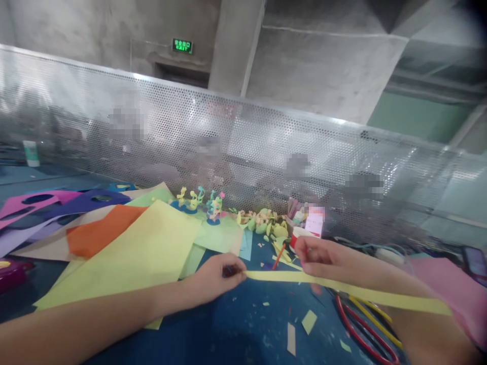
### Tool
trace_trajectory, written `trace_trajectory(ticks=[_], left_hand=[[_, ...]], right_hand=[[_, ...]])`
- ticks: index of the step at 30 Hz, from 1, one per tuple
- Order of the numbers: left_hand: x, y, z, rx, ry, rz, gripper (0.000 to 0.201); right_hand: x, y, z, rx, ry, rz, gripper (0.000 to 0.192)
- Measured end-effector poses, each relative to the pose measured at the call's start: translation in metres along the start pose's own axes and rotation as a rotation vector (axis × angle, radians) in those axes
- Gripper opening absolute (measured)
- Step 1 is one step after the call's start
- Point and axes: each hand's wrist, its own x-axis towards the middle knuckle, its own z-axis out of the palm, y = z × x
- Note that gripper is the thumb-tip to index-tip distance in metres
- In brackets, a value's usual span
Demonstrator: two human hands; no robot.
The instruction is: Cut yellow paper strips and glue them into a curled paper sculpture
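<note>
Left hand: I see my left hand (215,278) low on the blue tabletop (236,329), fingers pinched on one end of a long yellow paper strip (342,289).
Right hand: my right hand (317,256) is closed on the same strip further along, and it also grips a thin red stick (279,256) that slants down toward the tabletop.
Strip: it runs from my left fingertips, under my right hand, and on toward the right edge of view, lying across my right forearm and held just above the tabletop.
Left of the hands: a big yellow sheet (140,253) overlaps an orange sheet (97,233), with purple and pink sheets (57,203) beyond them.
Behind the hands: small curled paper figures (198,200) stand on the paper, and a heap of pale green and yellow scraps (266,223) lies just beside a red and white cup (299,235).
Near right: red-handled scissors (361,329) lie on the tabletop under my right forearm.
Back: a perforated metal screen (243,147) closes off the tabletop.
Loose bits: small paper offcuts (300,329) are scattered between my arms.
</note>
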Motion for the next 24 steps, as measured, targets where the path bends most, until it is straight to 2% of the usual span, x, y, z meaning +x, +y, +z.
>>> trace_trajectory(ticks=[2, 5, 8, 12, 18, 21, 24], left_hand=[[0.001, -0.003, -0.001, 0.106, 0.097, 0.029, 0.016], [0.001, -0.003, -0.001, 0.18, 0.138, 0.04, 0.016], [0.0, -0.002, 0.0, 0.209, 0.162, 0.06, 0.015], [-0.001, 0.0, -0.002, 0.249, 0.25, 0.075, 0.015], [-0.001, -0.003, -0.005, 0.282, 0.323, 0.139, 0.014], [0.002, -0.007, -0.005, 0.278, 0.332, 0.115, 0.013], [0.004, -0.009, -0.005, 0.195, 0.314, 0.055, 0.016]], right_hand=[[0.006, 0.002, 0.006, -0.073, -0.009, 0.075, 0.038], [0.018, 0.001, 0.021, -0.224, 0.01, 0.12, 0.046], [0.03, 0.001, 0.036, -0.34, 0.068, 0.096, 0.035], [0.04, 0.001, 0.053, -0.439, 0.185, 0.0, 0.02], [0.048, -0.002, 0.069, -0.564, 0.37, -0.065, 0.018], [0.055, -0.004, 0.074, -0.448, 0.4, -0.032, 0.021], [0.064, 0.0, 0.078, -0.103, 0.341, 0.019, 0.014]])
